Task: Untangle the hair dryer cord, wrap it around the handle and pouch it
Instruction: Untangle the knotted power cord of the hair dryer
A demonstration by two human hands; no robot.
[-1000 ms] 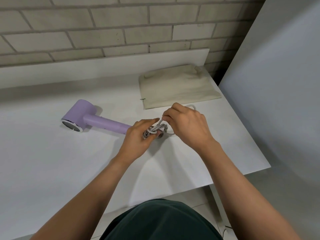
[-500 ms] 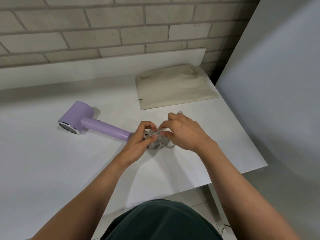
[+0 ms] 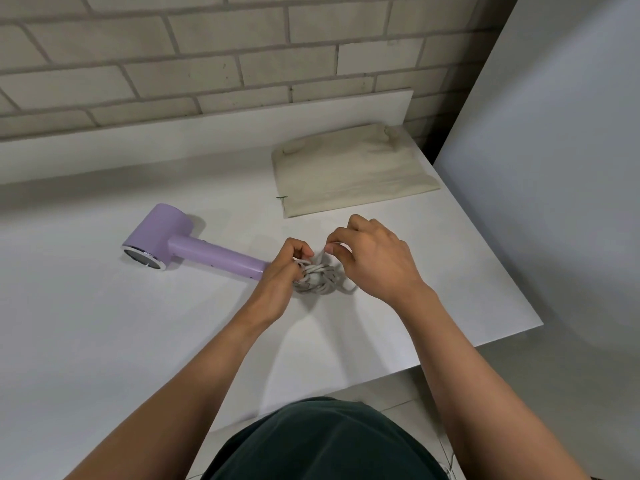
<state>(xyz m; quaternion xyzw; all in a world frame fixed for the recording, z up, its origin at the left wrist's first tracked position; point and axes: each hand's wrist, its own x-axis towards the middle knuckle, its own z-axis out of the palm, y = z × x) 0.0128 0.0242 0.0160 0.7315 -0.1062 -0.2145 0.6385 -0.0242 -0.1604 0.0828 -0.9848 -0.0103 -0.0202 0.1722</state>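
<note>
Grey tangled cord (image 3: 317,277) pinched between left hand (image 3: 284,268) and right hand (image 3: 372,259).

White bench (image 3: 104,341) filling the frame's lower left and center. Purple hair dryer (image 3: 180,242) lying on it at center left, grey cord bundle (image 3: 317,277) sitting mid-frame, beige pouch (image 3: 349,176) lying flat upper right.

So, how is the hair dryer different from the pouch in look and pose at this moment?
The hair dryer is lilac and looks hard, with a round head and a straight handle; the pouch is beige cloth, flat and rectangular. The hair dryer lies on its side to the left, its handle end by the left hand; the pouch lies farther back, touched by no hand. Both rest on the white table.
</note>
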